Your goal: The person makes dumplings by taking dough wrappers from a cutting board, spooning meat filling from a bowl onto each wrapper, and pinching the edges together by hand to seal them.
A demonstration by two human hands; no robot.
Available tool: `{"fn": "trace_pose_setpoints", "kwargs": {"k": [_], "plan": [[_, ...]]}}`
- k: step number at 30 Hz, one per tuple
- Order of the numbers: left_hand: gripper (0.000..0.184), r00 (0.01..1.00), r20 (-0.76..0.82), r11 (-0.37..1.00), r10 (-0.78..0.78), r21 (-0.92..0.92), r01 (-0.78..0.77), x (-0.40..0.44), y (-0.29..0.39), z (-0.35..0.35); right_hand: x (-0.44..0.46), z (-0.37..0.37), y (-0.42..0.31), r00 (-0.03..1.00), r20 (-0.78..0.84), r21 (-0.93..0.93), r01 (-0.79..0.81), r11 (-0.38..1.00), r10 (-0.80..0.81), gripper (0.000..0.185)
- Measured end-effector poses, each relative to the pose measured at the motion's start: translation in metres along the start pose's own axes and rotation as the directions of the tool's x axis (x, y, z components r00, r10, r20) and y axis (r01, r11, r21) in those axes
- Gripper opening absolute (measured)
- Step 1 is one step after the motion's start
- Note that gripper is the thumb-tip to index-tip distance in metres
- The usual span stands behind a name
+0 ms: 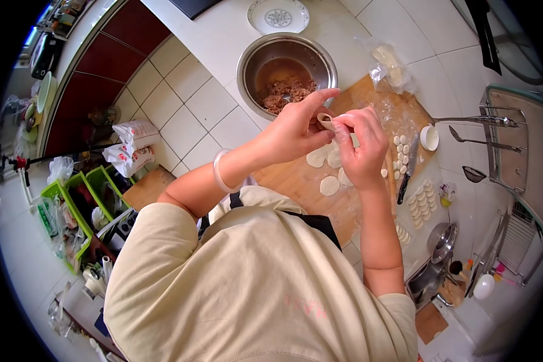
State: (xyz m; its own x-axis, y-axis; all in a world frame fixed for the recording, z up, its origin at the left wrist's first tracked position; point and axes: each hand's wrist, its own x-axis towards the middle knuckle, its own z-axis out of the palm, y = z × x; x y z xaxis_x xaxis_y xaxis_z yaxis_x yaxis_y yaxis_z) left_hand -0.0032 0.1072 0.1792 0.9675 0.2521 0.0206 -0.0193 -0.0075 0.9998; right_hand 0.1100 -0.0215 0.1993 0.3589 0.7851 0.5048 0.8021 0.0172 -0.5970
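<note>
My left hand, with a pale bracelet on the wrist, holds a folded dumpling between thumb and fingers. The fingers of my right hand pinch the dumpling's near edge. It is held above the wooden board, close to the rim of a steel bowl with minced filling and brownish liquid. Below my hands, several round wrappers lie on the board. Small cut dough pieces lie to the right, beside a knife. What is inside the dumpling is hidden.
Rows of shaped dumplings lie right of the board. A white cup and a plastic bag stand near the board's far edge. A patterned plate is behind the bowl. Ladles hang at the right.
</note>
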Motion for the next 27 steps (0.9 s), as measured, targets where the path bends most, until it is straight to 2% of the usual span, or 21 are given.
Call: {"fn": "trace_pose_setpoints", "kwargs": {"k": [1,3,6,8,15,21,24,26,27], "plan": [[0.062,1.0,-0.003,0.999,-0.012,-0.037,0.012,0.0,-0.001,0.001,0.0,-0.001,-0.001,1.0,0.0,0.0,0.001,1.0,-0.001,0.01],[0.062,1.0,-0.009,0.997,-0.024,-0.074,0.023,0.001,0.0,0.001,0.0,-0.002,-0.003,0.995,-0.003,0.034,-0.103,0.994,0.103,0.008],[0.063,1.0,-0.016,1.0,-0.006,-0.028,0.006,0.002,-0.001,0.004,0.014,-0.005,-0.012,0.997,0.057,0.001,-0.057,0.998,0.057,0.006],[0.063,0.99,-0.082,0.994,0.112,-0.007,-0.113,0.004,-0.009,0.008,0.012,-0.003,-0.008,0.997,0.063,-0.018,-0.047,0.999,0.048,0.006],[0.062,0.997,-0.068,0.991,0.028,-0.128,-0.036,0.004,-0.004,0.004,0.012,-0.004,-0.004,0.993,0.048,-0.005,-0.106,0.994,0.107,0.007],[0.062,0.998,-0.031,0.998,0.049,0.053,-0.047,0.005,0.0,0.0,0.023,-0.005,-0.012,0.987,0.136,-0.057,-0.074,0.996,0.081,0.011],[0.062,0.999,-0.031,0.999,0.041,0.012,-0.041,0.005,-0.001,0.001,0.02,-0.004,-0.007,0.988,0.138,-0.074,-0.061,0.995,0.071,0.018],[0.058,0.997,-0.075,0.956,0.026,-0.29,-0.047,0.004,-0.001,0.003,0.023,-0.004,-0.012,0.99,0.096,-0.03,-0.105,0.994,0.107,0.021],[0.058,0.997,-0.07,0.956,0.029,-0.288,-0.048,0.005,-0.004,0.004,0.024,-0.005,-0.015,0.988,0.056,0.017,-0.144,0.989,0.143,0.024]]}}
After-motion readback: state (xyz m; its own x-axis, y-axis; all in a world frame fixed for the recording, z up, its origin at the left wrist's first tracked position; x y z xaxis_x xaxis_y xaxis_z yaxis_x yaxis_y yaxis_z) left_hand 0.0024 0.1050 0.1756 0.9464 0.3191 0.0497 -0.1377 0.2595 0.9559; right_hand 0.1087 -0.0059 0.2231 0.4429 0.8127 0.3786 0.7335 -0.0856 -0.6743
